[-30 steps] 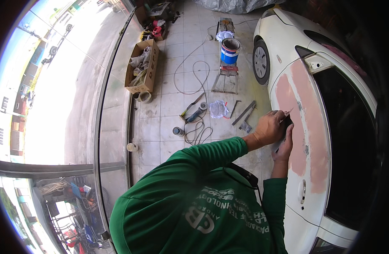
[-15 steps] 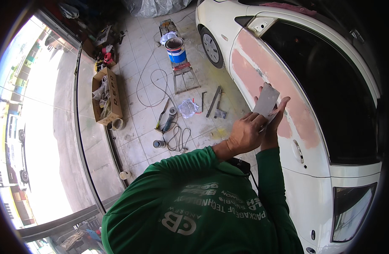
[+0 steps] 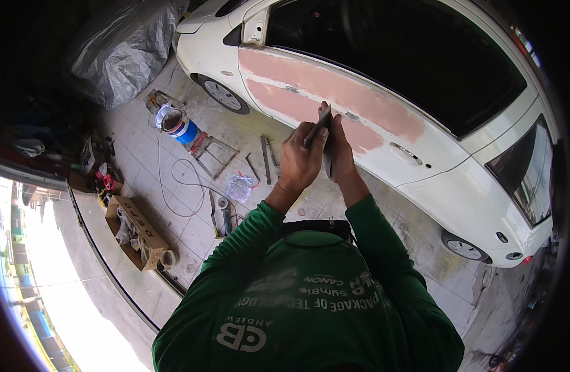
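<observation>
Both of my hands are raised before the white car's door point(image 3: 415, 173), which bears pink filler patches point(image 3: 285, 68) and a narrow bare strip. My left hand point(image 3: 300, 155) has its fingers curled round a thin, dark flat spreader point(image 3: 316, 130). My right hand point(image 3: 342, 155) holds a flat metal plate point(image 3: 328, 164) upright against that spreader, its fingertips pointing up; much of the plate is hidden behind the left hand and blade.
A blue paint can point(image 3: 184, 133) stands on a low step stand point(image 3: 214, 161). A grinder point(image 3: 226, 214), cables, bars point(image 3: 269, 161) and a crumpled bag point(image 3: 240, 186) lie on the tiles. A cardboard box point(image 3: 149, 242) and tarp point(image 3: 121, 56) are at left.
My view has swung round to face the car side-on. The plate has turned from showing its broad grey face to nearly edge-on, with the spreader drawn up along it.
</observation>
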Demonstrator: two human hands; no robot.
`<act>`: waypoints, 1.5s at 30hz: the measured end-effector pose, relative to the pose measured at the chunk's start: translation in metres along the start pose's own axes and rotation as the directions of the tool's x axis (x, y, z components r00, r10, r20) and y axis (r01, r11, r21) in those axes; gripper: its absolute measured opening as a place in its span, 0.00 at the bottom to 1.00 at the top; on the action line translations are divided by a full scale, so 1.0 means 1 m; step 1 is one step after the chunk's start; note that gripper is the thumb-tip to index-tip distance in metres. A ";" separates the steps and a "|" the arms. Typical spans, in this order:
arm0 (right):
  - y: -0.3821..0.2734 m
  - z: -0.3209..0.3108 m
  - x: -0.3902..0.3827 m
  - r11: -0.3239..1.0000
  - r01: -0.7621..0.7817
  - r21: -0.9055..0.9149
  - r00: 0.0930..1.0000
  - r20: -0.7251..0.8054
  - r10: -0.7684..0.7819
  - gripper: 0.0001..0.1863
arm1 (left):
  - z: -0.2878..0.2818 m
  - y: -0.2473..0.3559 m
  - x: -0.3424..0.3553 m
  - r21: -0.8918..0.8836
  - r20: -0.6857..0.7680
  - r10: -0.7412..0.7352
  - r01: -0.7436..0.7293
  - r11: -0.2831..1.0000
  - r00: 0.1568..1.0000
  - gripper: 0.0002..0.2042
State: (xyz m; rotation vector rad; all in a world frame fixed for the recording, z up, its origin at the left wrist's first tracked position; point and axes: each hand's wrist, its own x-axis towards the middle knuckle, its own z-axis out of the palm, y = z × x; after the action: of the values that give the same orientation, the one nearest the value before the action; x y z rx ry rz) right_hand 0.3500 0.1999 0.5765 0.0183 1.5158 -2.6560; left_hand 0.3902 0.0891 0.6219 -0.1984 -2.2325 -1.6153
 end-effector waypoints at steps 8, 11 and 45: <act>0.010 0.020 -0.034 0.992 0.051 0.112 0.997 0.057 -0.058 0.50 | -0.013 -0.031 -0.004 0.098 0.088 0.418 -0.425 0.900 0.904 0.06; 0.047 0.009 -0.036 0.977 0.178 -0.114 0.983 -0.013 -0.181 0.40 | -0.031 -0.033 0.011 -0.103 0.181 0.060 -0.041 0.994 0.982 0.09; -0.028 -0.089 -0.199 0.907 0.384 -0.175 0.726 -0.549 -0.413 0.42 | 0.070 0.049 -0.122 -0.380 0.534 0.362 -0.165 0.910 0.764 0.12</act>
State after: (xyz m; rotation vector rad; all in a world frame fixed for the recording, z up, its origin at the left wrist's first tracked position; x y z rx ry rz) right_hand 0.5436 0.3036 0.5656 0.6263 1.9407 -3.1398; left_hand 0.5026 0.1837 0.6000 -1.2191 -2.1828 -1.9132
